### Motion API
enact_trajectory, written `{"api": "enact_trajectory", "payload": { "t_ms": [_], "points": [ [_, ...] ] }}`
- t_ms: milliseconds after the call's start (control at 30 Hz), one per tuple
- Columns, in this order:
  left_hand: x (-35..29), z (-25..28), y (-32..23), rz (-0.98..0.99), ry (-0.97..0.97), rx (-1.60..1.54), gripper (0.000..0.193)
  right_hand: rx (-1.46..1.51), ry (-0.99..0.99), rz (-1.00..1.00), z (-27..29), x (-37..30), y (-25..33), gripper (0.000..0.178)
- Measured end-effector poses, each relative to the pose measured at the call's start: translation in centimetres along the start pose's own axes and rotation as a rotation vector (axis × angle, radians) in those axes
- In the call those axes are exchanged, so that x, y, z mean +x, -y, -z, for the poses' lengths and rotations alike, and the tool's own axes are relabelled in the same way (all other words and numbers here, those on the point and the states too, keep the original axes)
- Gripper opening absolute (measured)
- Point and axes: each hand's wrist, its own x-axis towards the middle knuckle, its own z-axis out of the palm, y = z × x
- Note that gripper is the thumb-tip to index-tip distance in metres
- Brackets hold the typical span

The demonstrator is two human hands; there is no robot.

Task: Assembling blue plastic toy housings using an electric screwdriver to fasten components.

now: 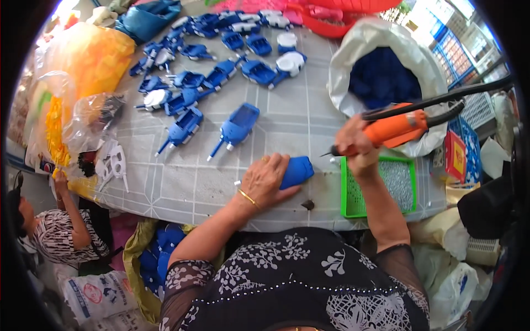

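My left hand is closed on a blue plastic housing, pressing it against the table near the front edge; the palm hides part of it. In my right hand is an orange electric screwdriver, held level with its dark tip pointing left, above the edge of a green tray. Small silvery pieces, apparently screws, fill the tray's right part. Two open blue housings with thin stems lie beyond my left hand, and several more blue and white ones spread across the far left.
A white sack of dark blue parts stands at the back right, under the screwdriver's black cable. Yellow bags and white plastic pieces lie at left. Another person sits by the left edge. A small dark bit lies near me.
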Motion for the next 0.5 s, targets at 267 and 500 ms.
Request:
{"api": "enact_trajectory", "payload": {
  "t_ms": [267, 500],
  "points": [
    [-1.0, 0.3, 0.0, 0.015, -0.083, -0.021, 0.070, -1.860, -0.058, -0.246, 6.1, -0.6, 7.7, 0.036],
    [-0.6, 0.6, 0.6, 0.021, -0.058, -0.061, 0.070, -1.599, 0.320, -0.021, 0.6, 7.9, -1.1, 0.020]
  ]
}}
